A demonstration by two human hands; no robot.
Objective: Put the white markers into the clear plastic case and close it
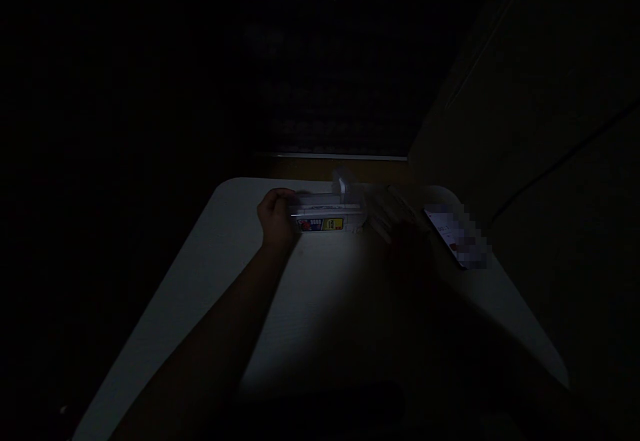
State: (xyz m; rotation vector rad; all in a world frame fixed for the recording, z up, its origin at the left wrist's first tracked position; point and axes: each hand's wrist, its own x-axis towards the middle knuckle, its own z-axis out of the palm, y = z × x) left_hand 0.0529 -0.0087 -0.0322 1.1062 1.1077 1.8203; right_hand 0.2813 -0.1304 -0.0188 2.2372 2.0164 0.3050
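Darkness is swallowing your right hand [413, 247] over the table's [310, 301] right side; whether it is gripping or open, you can't tell, but it's hovering or resting by the blurred, slim pale items [380, 221]. Your left hand [277, 217] is grasping the left end of the clear case [327, 217], fingers curling over it, at the table's far middle. Both your forearms are reaching forward from the near edge.

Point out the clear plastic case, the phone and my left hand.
Clear plastic case [320, 225]: head view, on the colourful label along its near side.
Phone [443, 227]: head view, on the left part of its lit screen.
Left hand [277, 219]: head view, on the back of the hand.
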